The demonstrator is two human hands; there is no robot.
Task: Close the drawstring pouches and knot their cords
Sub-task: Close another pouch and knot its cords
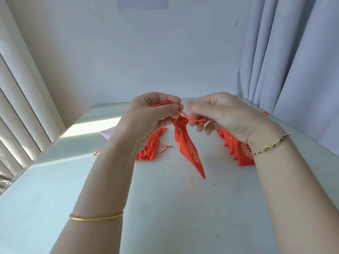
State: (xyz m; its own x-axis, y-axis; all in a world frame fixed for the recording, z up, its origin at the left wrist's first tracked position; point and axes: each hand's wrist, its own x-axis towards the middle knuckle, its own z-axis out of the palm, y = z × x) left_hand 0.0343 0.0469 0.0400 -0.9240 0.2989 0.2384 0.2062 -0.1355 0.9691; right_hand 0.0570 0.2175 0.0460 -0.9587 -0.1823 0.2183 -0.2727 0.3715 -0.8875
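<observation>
A gold bangle [96, 218] circles my left forearm, nearest the camera at 7 o'clock. A braided bracelet [271, 145] sits on my right wrist at 3 o'clock.

My left hand [152, 116] is raised at the middle of the view. Its thumb and fingers are pressed together, pinching the red cord [190, 118] just above the gathered neck of a red pouch [185, 143]. The pouch hangs from that grip, its lower corner pointing down towards the table [165, 208]. I cannot tell whether the corner touches.

My right hand [220, 114], slightly blurred, is just beside the left, at 3 o'clock of it. Its fingers are curled, and the cord's knotted end is nipped at their tips.

The pouch bears gold print, too folded to read.

A pile [152, 145] of red pouches lies at 9 o'clock of the hanging one, partly behind my left hand. A fanned stack [236, 149] lies at 3 o'clock, behind my right wrist. A pale cloth [108, 133] peeks out at 9 o'clock.

The table's left edge runs beside the blinds [18, 107] and its far edge meets the wall [146, 61]. A curtain [293, 52] hangs at 2 o'clock. Bare tabletop spreads at 6 o'clock, flecked with red lint.
</observation>
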